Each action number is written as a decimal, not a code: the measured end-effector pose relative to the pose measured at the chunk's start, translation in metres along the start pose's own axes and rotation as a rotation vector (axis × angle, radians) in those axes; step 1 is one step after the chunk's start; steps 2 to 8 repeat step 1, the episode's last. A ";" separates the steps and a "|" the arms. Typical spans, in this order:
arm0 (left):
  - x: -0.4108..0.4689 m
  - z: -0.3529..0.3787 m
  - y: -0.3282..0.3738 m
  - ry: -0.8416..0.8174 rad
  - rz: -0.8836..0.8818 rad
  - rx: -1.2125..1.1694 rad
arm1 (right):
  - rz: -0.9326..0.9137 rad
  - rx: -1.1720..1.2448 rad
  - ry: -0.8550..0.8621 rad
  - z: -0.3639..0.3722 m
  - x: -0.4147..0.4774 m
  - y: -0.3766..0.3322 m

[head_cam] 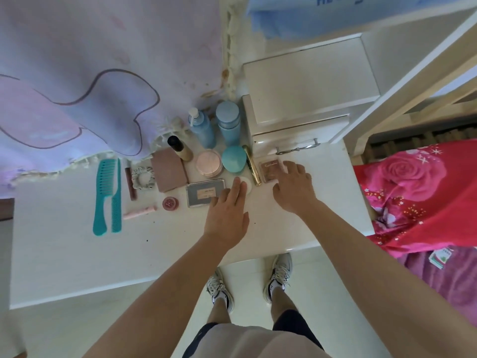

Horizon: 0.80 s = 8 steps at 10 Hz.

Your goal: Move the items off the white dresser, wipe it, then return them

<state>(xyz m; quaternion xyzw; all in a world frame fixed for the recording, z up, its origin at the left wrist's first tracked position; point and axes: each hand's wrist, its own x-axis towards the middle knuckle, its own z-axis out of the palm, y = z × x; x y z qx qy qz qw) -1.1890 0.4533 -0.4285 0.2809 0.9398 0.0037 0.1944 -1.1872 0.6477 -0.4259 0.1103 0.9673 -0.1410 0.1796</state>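
Observation:
The white dresser (77,254) carries several toiletries along its back. My left hand (228,210) reaches with straight fingers over a white round pad (247,186), beside a grey flat palette (204,193). My right hand (293,187) spreads over a brown eyeshadow palette (268,170), fingertips at its edge. Between them lies a gold tube (251,166). Behind stand two blue bottles (227,122), a teal jar (233,159), a pink compact (208,164) and a black-capped bottle (179,148). Neither hand holds anything.
Two teal combs (107,195), a scrunchie (142,177), a pink-brown case (169,169), a brown stick (130,184), a pink tube (140,211) and a small red tin (170,203) lie left. A white drawer box (304,104) stands behind. Lilac cloth (77,86) hangs left; a red floral bedspread (418,192) lies right.

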 end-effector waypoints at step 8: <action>0.000 -0.015 -0.001 -0.082 0.039 0.072 | 0.004 0.013 0.006 -0.018 -0.019 -0.002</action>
